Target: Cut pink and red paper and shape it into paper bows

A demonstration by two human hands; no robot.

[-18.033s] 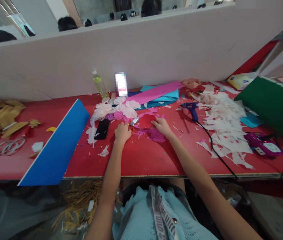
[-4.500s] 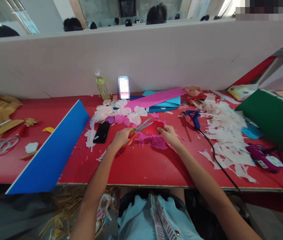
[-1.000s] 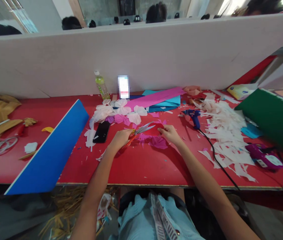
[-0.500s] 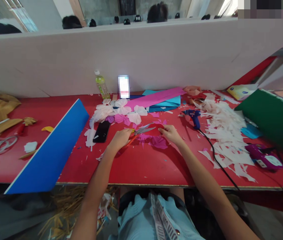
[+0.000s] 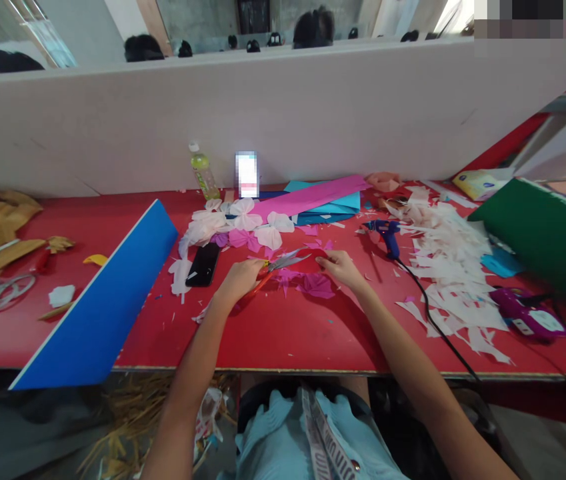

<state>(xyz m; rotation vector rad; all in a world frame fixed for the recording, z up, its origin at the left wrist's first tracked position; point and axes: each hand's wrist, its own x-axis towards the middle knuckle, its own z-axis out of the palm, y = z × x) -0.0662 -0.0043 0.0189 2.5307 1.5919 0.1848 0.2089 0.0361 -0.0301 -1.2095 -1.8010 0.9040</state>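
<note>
My left hand (image 5: 243,280) is shut on orange-handled scissors (image 5: 283,265), whose steel blades point right, nearly closed, into the edge of a sheet of red paper (image 5: 307,261). My right hand (image 5: 340,268) holds that paper's right side between its fingers. Crumpled magenta tissue paper (image 5: 317,285) lies just below the cut, close to my right hand. The handles are mostly hidden inside my left hand. Both hands rest just above the red table (image 5: 283,333).
Paper flowers (image 5: 245,223) lie beyond my hands, beside a black phone (image 5: 203,265) and pink and teal sheets (image 5: 307,197). A blue board (image 5: 97,300) lies left. A blue glue gun (image 5: 387,237), its black cord, and white paper scraps (image 5: 455,280) lie right.
The scissor blades have narrowed since the earlier frames and now sit deeper in the red paper. Both hands have stayed almost in place.
</note>
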